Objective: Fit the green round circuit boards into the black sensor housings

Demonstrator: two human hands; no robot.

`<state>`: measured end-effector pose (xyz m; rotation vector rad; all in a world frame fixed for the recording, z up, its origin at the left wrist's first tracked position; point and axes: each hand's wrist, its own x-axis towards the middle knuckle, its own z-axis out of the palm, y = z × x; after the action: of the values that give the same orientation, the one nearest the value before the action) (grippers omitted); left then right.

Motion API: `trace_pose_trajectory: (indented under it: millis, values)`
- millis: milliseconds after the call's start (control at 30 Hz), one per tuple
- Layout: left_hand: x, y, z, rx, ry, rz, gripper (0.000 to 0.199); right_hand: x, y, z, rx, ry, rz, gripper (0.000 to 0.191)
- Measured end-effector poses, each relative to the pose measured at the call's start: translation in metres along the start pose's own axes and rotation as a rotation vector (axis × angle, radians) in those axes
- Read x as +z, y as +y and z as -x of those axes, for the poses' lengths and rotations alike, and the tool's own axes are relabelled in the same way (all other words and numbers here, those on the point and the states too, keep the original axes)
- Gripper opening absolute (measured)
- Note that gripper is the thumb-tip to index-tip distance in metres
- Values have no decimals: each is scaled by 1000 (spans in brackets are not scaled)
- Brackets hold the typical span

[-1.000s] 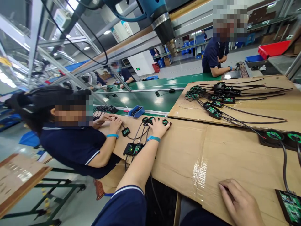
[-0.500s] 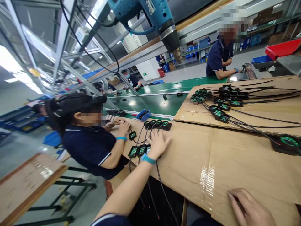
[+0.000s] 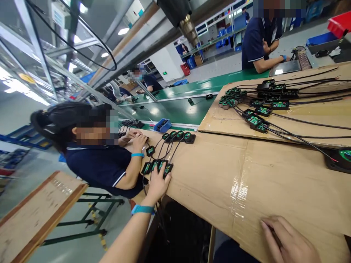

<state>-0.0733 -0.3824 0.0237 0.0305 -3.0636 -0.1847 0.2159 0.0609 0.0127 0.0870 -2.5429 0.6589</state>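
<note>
My left hand point(image 3: 157, 185) reaches over a row of small black rectangular housings point(image 3: 155, 166) with green circuit boards inside. Its fingers are spread and touch the nearest housings at the right end of the row. Black cables join these to several round black parts with green rings point(image 3: 179, 136), lined up farther back. More cables hang over the table edge below my wrist. My right hand point(image 3: 290, 239) rests on the cardboard at the lower right, fingers loosely curled together, with nothing visible in them.
Cardboard point(image 3: 205, 175) covers the table. At the right lies a pile of cabled housings point(image 3: 274, 95). A co-worker point(image 3: 101, 160) sits close on the left, handling parts. A small blue bin point(image 3: 162, 125) stands by the green conveyor point(image 3: 175, 113). A power tool point(image 3: 189, 29) hangs overhead.
My left hand has moved from beside the round parts back to the rectangular housings, which now sit in a tighter row. My right hand has hardly moved. The view has shifted slightly.
</note>
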Motion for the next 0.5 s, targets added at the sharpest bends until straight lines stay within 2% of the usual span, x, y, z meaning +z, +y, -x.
trace_pose_trajectory:
  millis: [167, 233, 300, 333, 400, 467, 500]
  values:
    - [-5, -25, -18, 135, 45, 116, 68, -17, -13, -11, 89, 24, 15, 15]
    - [-6, -42, -15, 183, 62, 178, 77, -18, -12, -11, 113, 12, 34, 13]
    - [-7, -68, 0, 172, 161, 214, 78, -16, -11, -11, 133, -15, 33, 14]
    - [-7, -85, 14, 104, 254, 217, 71, -16, -10, -11, 141, -28, 31, 15]
    - [-6, -120, 55, -155, 484, 191, 52, -15, -9, -11, 148, -45, 41, 17]
    - [2, -152, 111, -456, 669, 151, 45, -16, -10, -11, 144, -56, 63, 19]
    - [10, -164, 141, -568, 719, 134, 46, -17, -11, -11, 141, -60, 76, 20]
